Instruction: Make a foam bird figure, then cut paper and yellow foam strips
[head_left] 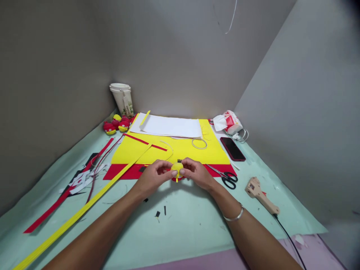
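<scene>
A small rounded paper craft piece (177,167), yellow with a red edge below and a black fringed tip on top, is held up between my two hands. My left hand (158,173) pinches its left side, the thumb pressed on the yellow face. On the opposite side my right hand (197,173) grips it with thumb and bent fingers. Both thumbs nearly meet at the middle, hiding part of the piece. Black-handled scissors (226,177) lie just right of my right hand. Long yellow paper strips (112,182) run past my left hand.
Yellow sheets (168,152) on red sheets (118,171) lie behind my hands, topped by white paper (171,126). A glue gun (263,197) with a cord and a phone (233,149) are right. Red-yellow pieces (109,128), a cup (122,99) and red strips (47,213) are left.
</scene>
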{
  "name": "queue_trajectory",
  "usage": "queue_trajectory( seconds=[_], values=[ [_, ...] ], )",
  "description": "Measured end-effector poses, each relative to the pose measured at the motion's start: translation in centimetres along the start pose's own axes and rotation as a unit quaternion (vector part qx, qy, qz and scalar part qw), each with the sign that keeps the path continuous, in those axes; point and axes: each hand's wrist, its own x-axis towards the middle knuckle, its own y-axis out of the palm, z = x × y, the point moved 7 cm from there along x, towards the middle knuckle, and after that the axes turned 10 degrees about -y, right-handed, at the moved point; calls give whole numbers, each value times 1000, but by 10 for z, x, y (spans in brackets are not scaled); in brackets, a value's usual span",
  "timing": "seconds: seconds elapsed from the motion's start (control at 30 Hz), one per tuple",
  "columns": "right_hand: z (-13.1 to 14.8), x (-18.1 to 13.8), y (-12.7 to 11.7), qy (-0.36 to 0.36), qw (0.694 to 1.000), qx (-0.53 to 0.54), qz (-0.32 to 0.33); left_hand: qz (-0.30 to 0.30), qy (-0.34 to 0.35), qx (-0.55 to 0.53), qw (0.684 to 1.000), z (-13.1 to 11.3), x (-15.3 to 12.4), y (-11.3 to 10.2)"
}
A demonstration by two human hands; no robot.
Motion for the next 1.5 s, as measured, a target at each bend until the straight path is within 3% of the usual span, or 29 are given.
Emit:
queue_trajectory(
  seconds=[0.23,0.43,0.57,0.67,0.9,1.5],
  values=[
    [0,1,0,-38,998,-36,-20,-16,17,31,999,0,1,-2],
    [10,-1,-6,-93,990,-91,-59,-30,-10,-103,994,-4,-5,-7],
    [29,-8,-12,-156,962,-174,-142,-65,-31,-173,982,0,-5,-17],
    [44,-14,-4,-204,934,-241,-169,-71,-10,-184,980,1,-3,-19],
    [57,-22,26,-278,888,-342,-128,-82,-12,-202,976,0,-8,-13],
    [54,-21,31,-270,834,-466,-122,-112,-1,-194,975,2,-12,-7]
  ],
)
